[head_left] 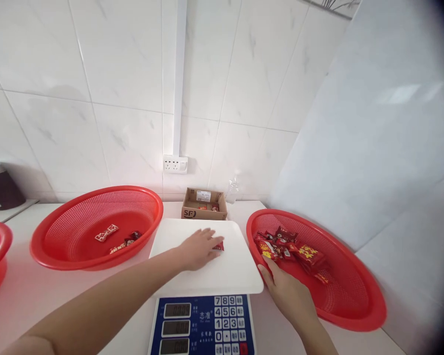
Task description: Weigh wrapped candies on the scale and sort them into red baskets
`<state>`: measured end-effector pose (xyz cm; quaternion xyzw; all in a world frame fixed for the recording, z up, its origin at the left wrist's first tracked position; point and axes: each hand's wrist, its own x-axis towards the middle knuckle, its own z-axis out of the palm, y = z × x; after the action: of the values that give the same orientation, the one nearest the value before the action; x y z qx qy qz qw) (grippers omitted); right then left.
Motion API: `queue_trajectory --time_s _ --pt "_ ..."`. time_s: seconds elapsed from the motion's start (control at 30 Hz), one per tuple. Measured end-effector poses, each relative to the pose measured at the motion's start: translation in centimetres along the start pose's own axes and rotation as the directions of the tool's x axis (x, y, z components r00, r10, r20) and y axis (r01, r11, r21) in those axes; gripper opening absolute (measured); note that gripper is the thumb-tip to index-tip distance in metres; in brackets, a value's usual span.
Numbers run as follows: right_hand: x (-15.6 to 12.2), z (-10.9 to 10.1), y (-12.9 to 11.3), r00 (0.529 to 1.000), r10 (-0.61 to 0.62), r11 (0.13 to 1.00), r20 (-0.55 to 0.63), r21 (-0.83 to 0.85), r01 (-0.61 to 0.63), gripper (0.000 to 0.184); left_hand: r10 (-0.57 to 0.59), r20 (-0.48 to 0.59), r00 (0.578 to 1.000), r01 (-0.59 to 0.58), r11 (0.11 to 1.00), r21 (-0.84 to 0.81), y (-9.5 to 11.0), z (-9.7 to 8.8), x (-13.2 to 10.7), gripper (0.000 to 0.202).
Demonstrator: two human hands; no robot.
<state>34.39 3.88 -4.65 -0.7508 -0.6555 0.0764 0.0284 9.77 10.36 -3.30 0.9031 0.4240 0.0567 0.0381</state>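
Two bare hands work over a white counter in the head camera's view, the only one available, with a small red packet lying on the white pan of a blue-fronted scale. The left hand, palm down above the pan, has its fingers spread loosely about the packet, which shows between the thumb and the forefinger, at the far right side of the palm; whether the fingers grip it or merely rest around it cannot be told. Part of the packet is covered by the hand, so its long axis cannot be read. The left hand is by far the nearer of the two; the right hand is well apart from the packet, beyond the pan's right edge, where it meets the near rim of the right-hand red basket. Its thumb is just beside the pan and its other fingers are largely out of sight, leaving its grip unclear. Close to that hand, inside the basket, lies a heap of red packets. Across the pan, on the far side of the left forearm, the left-hand red basket holds a few wrapped pieces.
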Motion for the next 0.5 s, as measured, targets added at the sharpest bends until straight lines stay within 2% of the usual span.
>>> queue_trajectory --time_s 0.07,0.17,0.3,0.37,0.43,0.5 --pt "0.0 0.0 0.0 1.0 -0.008 1.0 -0.004 -0.003 0.008 0.058 0.047 0.031 0.998 -0.047 0.999 0.022 0.9 0.7 0.7 0.036" --pt "-0.2 0.2 0.2 1.0 -0.02 1.0 -0.001 0.002 0.02 0.058 0.012 0.007 1.0 -0.013 0.999 0.045 0.8 0.6 0.6 0.039" --pt "-0.3 0.3 0.4 1.0 -0.013 1.0 0.008 0.004 0.013 0.059 -0.152 -0.109 0.982 0.158 0.986 0.052 -1.0 -1.8 -1.8 0.042" --pt "-0.4 0.3 0.4 1.0 -0.007 1.0 0.01 -0.003 0.007 0.058 -0.271 -0.208 0.94 0.283 0.959 0.027 -2.4 -3.7 -3.8 0.041" --pt "-0.4 0.3 0.3 1.0 -0.008 1.0 0.012 -0.006 0.008 0.059 -0.413 -0.324 0.851 0.424 0.905 -0.042 -4.2 -5.3 -6.3 0.039" --pt "-0.3 0.3 0.3 1.0 -0.009 1.0 0.012 0.0 0.009 0.059 -0.548 -0.374 0.748 0.557 0.825 -0.093 -6.1 -6.2 -8.9 0.039"
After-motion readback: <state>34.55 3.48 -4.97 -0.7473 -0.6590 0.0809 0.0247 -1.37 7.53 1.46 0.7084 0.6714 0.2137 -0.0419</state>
